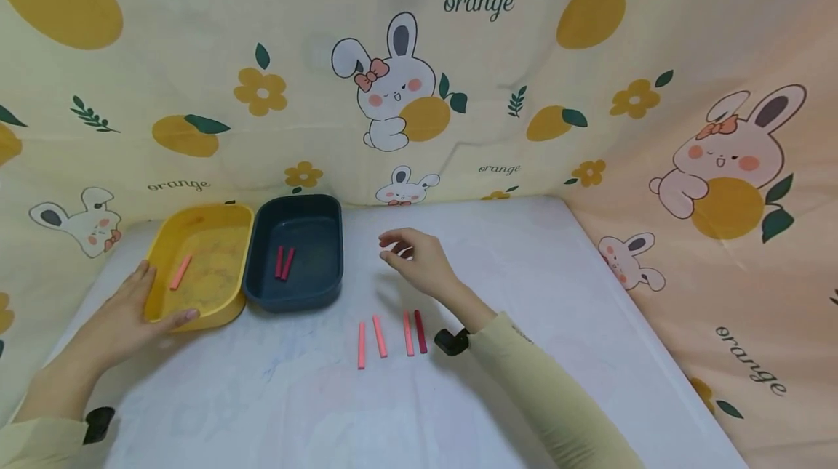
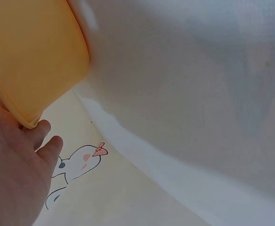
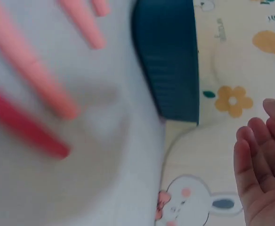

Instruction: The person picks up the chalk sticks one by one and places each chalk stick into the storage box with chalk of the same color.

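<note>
My left hand (image 1: 124, 316) holds the near left corner of a yellow tray (image 1: 238, 287), fingers along its left wall and thumb at the front rim. Inside that tray lies a salmon-pink stick (image 1: 180, 273). A dark blue tray (image 1: 294, 303) stands against it on the right, with two dark red sticks (image 1: 284, 263) in it. Over the table, right of the blue tray, hovers my right hand (image 1: 422, 262), its fingers loosely bent and nothing between them. Below it several slim chalk-like sticks lie in a row: pink sticks (image 1: 361, 345) and one dark red stick (image 1: 420, 331).
A white-covered table (image 1: 275, 411) bears everything. Behind it and along the right side hangs a pale cloth (image 1: 497, 62) printed with rabbits and oranges. Both wrists wear a dark band device (image 1: 452, 342).
</note>
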Available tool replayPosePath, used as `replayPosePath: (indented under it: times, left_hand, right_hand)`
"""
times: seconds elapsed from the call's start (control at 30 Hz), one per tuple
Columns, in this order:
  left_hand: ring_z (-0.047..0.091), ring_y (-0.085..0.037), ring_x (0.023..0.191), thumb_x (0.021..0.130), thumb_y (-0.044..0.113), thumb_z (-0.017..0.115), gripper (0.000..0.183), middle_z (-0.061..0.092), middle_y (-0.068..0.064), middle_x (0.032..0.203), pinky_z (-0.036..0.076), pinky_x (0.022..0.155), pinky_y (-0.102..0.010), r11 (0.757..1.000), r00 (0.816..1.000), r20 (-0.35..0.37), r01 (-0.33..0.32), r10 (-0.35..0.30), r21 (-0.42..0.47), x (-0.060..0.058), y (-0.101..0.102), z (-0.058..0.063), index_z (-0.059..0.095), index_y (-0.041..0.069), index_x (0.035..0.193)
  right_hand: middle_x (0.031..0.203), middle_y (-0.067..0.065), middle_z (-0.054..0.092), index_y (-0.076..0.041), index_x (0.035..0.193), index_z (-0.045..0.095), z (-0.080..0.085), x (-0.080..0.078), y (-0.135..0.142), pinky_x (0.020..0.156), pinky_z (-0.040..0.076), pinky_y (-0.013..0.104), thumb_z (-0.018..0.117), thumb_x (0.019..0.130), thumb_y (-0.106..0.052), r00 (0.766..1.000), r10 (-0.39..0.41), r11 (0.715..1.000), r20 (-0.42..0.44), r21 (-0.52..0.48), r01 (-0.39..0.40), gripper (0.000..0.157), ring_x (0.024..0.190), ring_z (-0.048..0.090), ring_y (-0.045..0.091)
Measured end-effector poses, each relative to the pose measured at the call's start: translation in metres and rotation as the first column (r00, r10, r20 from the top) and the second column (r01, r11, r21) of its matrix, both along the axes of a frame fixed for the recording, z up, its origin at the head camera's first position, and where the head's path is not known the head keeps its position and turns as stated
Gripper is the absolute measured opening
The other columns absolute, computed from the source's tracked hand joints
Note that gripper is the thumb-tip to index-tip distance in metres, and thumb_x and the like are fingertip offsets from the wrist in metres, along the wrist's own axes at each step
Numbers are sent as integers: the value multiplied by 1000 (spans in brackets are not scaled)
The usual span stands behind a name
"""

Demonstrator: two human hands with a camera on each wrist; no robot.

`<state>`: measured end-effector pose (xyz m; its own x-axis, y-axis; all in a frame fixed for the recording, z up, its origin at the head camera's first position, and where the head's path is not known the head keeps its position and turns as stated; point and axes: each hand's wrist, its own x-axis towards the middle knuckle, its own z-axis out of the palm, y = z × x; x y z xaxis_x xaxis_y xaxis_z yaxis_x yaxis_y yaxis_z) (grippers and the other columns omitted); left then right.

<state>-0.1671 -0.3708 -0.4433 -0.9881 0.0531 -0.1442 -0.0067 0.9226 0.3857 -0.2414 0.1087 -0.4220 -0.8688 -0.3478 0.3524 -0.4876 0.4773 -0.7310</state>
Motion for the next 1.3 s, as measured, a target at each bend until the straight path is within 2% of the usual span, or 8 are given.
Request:
replayPosePath:
  times: [0.17,0.3,0.5,0.67,0.83,0.93,1.1,1.3]
  left_hand:
    - [0,-66,147,95,70,58,123,-15,-39,162,17,105,-85,1000,1000,5,-7,7,-1,0,0,-2,-7,-14,157]
    - [-1,-66,147,95,70,58,123,-15,-38,163,16,106,-85,1000,1000,-3,-10,10,1,0,0,-4,-7,-14,157]
    - [-2,-65,148,96,68,58,121,-16,-38,163,15,107,-85,1000,1000,-5,-7,7,4,0,-2,-5,-7,-14,157]
    - [-2,-65,148,96,68,57,121,-17,-37,163,15,107,-85,1000,1000,-4,-1,1,0,0,-1,-3,-7,-15,157]
    - [-2,-65,147,96,68,57,121,-18,-37,162,15,107,-85,1000,1000,6,-3,3,0,0,-1,-2,-8,-15,156]
    - [-2,-65,147,97,68,57,120,-17,-38,162,16,107,-85,1000,1000,3,0,0,1,0,-1,-2,-7,-15,156]
    - [-3,-64,148,96,68,58,121,-16,-37,163,16,107,-85,1000,1000,-2,-1,1,8,0,0,0,-6,-15,157]
    - [-1,-64,148,95,69,58,122,-15,-38,163,17,106,-85,1000,1000,-3,-8,8,-6,1,1,0,-6,-15,157]
  right_hand:
    - [112,5,74,-6,123,71,-14,17,27,81,62,28,76,94,-9,997,-59,998,40,-6,59,29,89,71,13]
    - [113,6,72,-5,125,69,-23,31,43,79,62,28,76,93,-5,993,-70,998,99,0,70,32,87,71,14]
    - [119,7,71,-4,128,67,-36,51,61,77,61,27,75,93,-4,984,-41,999,176,42,34,36,90,72,16]
    - [118,11,69,0,128,65,-45,63,67,70,61,25,72,93,-1,972,8,999,235,44,-19,36,89,71,16]
    - [117,13,67,3,130,62,-48,71,66,64,61,26,71,92,2,950,35,996,309,71,-59,39,83,68,15]
    - [118,10,66,3,132,60,-47,73,63,66,60,24,74,92,-1,939,40,991,342,108,-81,43,83,67,12]
    - [118,8,65,3,134,60,-47,73,58,72,56,22,79,92,-9,939,24,978,344,187,-94,47,85,65,9]
    - [114,8,62,4,134,61,-46,72,52,71,55,22,81,91,-10,934,2,967,357,237,-92,49,84,61,11]
